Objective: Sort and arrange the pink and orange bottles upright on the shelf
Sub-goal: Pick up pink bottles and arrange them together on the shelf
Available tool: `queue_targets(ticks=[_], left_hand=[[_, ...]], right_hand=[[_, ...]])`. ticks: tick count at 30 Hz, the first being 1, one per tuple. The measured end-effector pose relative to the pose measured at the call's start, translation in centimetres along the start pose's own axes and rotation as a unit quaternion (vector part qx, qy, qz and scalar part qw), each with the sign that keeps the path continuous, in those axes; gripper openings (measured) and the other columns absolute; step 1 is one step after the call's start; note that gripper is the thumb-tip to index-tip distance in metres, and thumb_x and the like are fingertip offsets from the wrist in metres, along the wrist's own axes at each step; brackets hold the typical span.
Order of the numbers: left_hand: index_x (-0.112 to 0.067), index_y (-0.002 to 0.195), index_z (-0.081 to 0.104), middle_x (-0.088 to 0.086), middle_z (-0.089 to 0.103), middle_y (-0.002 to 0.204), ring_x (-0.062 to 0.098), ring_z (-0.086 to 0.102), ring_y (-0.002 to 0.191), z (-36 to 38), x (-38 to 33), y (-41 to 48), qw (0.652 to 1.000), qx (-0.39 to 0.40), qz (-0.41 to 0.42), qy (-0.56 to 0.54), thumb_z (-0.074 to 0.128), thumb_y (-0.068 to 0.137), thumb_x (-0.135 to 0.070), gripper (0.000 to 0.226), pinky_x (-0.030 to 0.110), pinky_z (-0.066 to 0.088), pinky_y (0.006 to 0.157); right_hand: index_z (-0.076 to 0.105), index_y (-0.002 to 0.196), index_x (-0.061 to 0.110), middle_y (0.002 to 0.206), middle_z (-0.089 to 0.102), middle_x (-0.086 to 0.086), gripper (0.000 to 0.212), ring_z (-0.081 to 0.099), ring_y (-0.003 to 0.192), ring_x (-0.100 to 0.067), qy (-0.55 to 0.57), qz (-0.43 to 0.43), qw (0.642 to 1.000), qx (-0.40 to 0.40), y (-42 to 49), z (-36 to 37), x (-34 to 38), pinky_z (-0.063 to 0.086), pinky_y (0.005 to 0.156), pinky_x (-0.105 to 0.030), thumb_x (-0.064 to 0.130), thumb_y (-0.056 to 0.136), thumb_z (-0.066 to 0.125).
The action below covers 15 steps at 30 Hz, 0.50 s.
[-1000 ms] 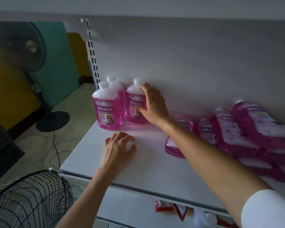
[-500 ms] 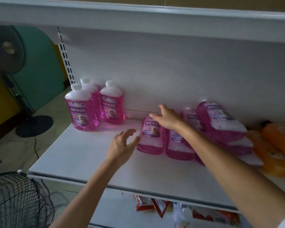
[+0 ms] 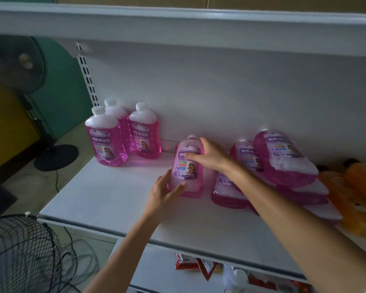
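Three pink bottles (image 3: 106,142) with white caps stand upright at the back left of the white shelf (image 3: 106,199). A fourth pink bottle (image 3: 187,168) sits mid-shelf, tipped up toward standing. My right hand (image 3: 207,154) grips its shoulder near the cap, and my left hand (image 3: 167,191) cups its lower left corner. Several more pink bottles (image 3: 283,157) lie piled on their sides to the right. Orange bottles (image 3: 359,193) lie flat at the far right.
An upper shelf (image 3: 178,26) overhangs the bottles. A standing fan (image 3: 15,66) is on the floor at left and a wire fan guard (image 3: 19,254) sits at the lower left. Red packets (image 3: 199,267) lie on the shelf below.
Both hands have closed in on one lying pink bottle and tilted it up from the pile; before, the right hand left the upright group and the left hand hovered free.
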<state>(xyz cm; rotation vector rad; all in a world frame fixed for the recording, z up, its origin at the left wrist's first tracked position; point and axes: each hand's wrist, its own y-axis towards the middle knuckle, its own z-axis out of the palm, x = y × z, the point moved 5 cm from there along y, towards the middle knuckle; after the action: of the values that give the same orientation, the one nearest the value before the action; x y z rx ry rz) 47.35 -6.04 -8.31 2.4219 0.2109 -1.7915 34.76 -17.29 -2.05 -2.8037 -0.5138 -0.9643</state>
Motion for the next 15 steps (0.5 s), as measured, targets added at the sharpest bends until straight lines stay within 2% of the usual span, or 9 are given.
queue_targets(ticks=[1, 2, 4, 7, 9, 10, 12, 15], left_hand=[[-0.032, 0.118, 0.055, 0.007, 0.062, 0.104, 0.019, 0.062, 0.082, -0.4, 0.1, -0.3, 1.0, -0.009, 0.013, 0.001, 0.068, 0.07, -0.048, 0.053, 0.029, 0.054, 0.071], [-0.032, 0.122, 0.053, 0.009, 0.06, 0.106, 0.02, 0.061, 0.082, -0.7, 0.3, -0.5, 1.0, -0.013, 0.023, -0.004, 0.069, 0.068, -0.048, 0.058, 0.03, 0.053, 0.071], [-0.039, 0.119, 0.051, 0.012, 0.058, 0.111, 0.026, 0.062, 0.089, -1.1, 0.6, -0.9, 0.999, -0.016, 0.032, -0.03, 0.069, 0.062, -0.048, 0.06, 0.037, 0.054, 0.076], [-0.036, 0.118, 0.053, 0.013, 0.054, 0.115, 0.019, 0.062, 0.095, -1.6, 0.6, -1.7, 0.994, -0.032, 0.039, -0.096, 0.075, 0.067, -0.027, 0.057, 0.029, 0.051, 0.079], [-0.027, 0.127, 0.048, 0.002, 0.053, 0.112, 0.007, 0.063, 0.091, -1.7, 0.7, -1.8, 0.993, -0.037, 0.046, -0.104, 0.07, 0.075, -0.001, 0.062, 0.018, 0.051, 0.077], [-0.03, 0.128, 0.044, -0.003, 0.052, 0.111, 0.002, 0.064, 0.089, -1.8, 0.5, -2.0, 0.992, -0.041, 0.051, -0.104, 0.067, 0.077, 0.004, 0.066, 0.015, 0.05, 0.076], [-0.039, 0.122, 0.044, -0.01, 0.052, 0.111, -0.003, 0.064, 0.088, -1.9, 0.1, -2.2, 0.991, -0.056, 0.058, -0.104, 0.067, 0.076, 0.003, 0.066, 0.014, 0.05, 0.075], [-0.035, 0.122, 0.049, -0.01, 0.055, 0.11, -0.004, 0.064, 0.087, -2.2, 0.0, -2.5, 0.99, -0.082, 0.061, -0.102, 0.065, 0.074, 0.01, 0.067, 0.012, 0.05, 0.071]], right_hand=[[0.052, 0.126, 0.012, 0.118, 0.063, -0.004, 0.067, 0.06, 0.099, -0.018, 0.041, -0.021, 0.999, -0.011, -0.3, -0.3, 0.5, 0.048, 0.075, -0.018, 0.044, 0.073, 0.076], [0.054, 0.125, 0.01, 0.112, 0.063, -0.002, 0.067, 0.06, 0.093, -0.015, 0.07, -0.045, 0.996, -0.025, -0.5, -0.6, 1.0, 0.045, 0.066, -0.01, 0.037, 0.07, 0.081], [0.054, 0.125, 0.008, 0.109, 0.059, -0.004, 0.069, 0.056, 0.091, -0.014, 0.088, -0.091, 0.991, -0.045, -1.3, -1.1, 2.1, 0.04, 0.062, -0.006, 0.027, 0.066, 0.084], [0.048, 0.132, 0.01, 0.119, 0.047, -0.012, 0.078, 0.051, 0.105, -0.022, 0.089, -0.139, 0.985, -0.057, -2.5, -0.7, 2.9, 0.038, 0.083, -0.015, 0.023, 0.065, 0.085], [0.041, 0.138, 0.014, 0.126, 0.043, -0.011, 0.084, 0.048, 0.114, -0.022, 0.118, -0.147, 0.981, -0.054, -3.2, 0.0, 2.5, 0.038, 0.094, -0.018, 0.018, 0.066, 0.084], [0.038, 0.141, 0.017, 0.13, 0.043, -0.01, 0.087, 0.048, 0.117, -0.021, 0.135, -0.145, 0.979, -0.048, -3.5, 0.3, 2.2, 0.039, 0.097, -0.021, 0.017, 0.067, 0.084], [0.033, 0.143, 0.025, 0.134, 0.046, -0.006, 0.091, 0.053, 0.116, -0.02, 0.167, -0.136, 0.976, -0.037, -3.8, 0.9, 1.6, 0.046, 0.099, -0.034, 0.016, 0.067, 0.084], [0.031, 0.144, 0.027, 0.137, 0.048, -0.002, 0.093, 0.054, 0.118, -0.02, 0.195, -0.135, 0.97, -0.05, -4.5, 1.3, 1.6, 0.05, 0.095, -0.042, 0.014, 0.068, 0.082]])
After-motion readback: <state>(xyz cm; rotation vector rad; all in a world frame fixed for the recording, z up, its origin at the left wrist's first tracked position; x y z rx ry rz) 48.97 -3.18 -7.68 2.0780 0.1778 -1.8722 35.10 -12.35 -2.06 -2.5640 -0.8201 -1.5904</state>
